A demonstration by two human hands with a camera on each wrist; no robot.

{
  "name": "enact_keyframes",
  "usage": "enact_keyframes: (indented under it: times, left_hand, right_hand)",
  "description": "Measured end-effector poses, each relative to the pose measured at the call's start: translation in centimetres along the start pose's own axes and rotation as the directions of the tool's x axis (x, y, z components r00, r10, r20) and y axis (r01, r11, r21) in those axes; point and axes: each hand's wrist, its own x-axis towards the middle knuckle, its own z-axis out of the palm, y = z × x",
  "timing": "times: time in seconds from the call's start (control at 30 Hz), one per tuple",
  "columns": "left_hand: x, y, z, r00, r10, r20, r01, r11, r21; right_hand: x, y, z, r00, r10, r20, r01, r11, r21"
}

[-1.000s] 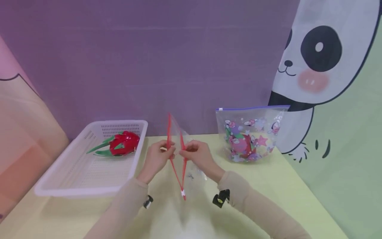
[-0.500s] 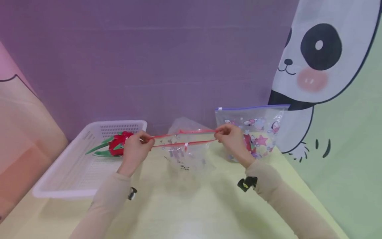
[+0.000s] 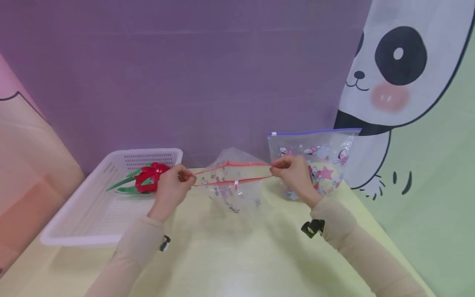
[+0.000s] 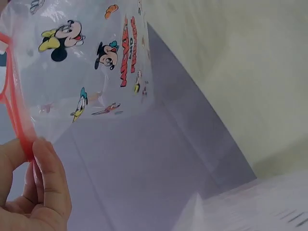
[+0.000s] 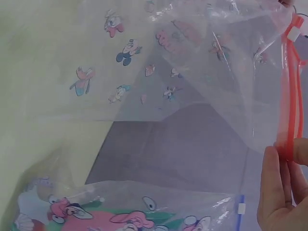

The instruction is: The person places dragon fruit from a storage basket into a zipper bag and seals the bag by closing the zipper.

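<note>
Left hand (image 3: 172, 181): grip is a thumb-and-finger pinch, no gap, has one end of the red zip strip (image 4: 19, 115) on a clear bag (image 3: 235, 200). Right hand (image 3: 295, 173): same kind of grip, tight pinch on the strip's other end. Strip is drawn sideways between the hands; its two sides are apart mid-span, so the mouth gapes. White slider (image 3: 236, 182) sits mid-span on the side nearer the person. Bag body hangs below, cartoon prints and red lettering on it. It's over the tabletop (image 3: 222, 264), near the middle of the back edge; can't tell if its bottom touches.

Beige sleeves (image 3: 139, 243) on both arms, small black device (image 3: 313, 228) at the right wrist.

Left of the bag: white basket (image 3: 85, 239), perforated, at the left part of the tabletop, far rim by the back edge. In it, a red item with green leaves (image 3: 148, 183), toward the basket's right side, partly behind the left hand in the head view.

Right: second clear bag (image 3: 315, 142), purple-blue zip along its top, standing at the back right corner, red and green contents. Right hand overlaps it in the head view.

Beyond the back edge: purple backdrop (image 3: 222, 82); panda print (image 3: 400, 99) to the right.
</note>
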Motion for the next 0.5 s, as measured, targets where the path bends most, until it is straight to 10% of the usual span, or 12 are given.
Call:
enact_keyframes:
  times: [0.5]
  left_hand:
    - [-1.6, 1.7, 2.6, 0.980, 0.045, 0.191, -0.034, 0.998, -0.061]
  right_hand:
    - [0.6, -0.7, 3.4, 0.993, 0.103, 0.064, -0.113, 0.977, 0.182]
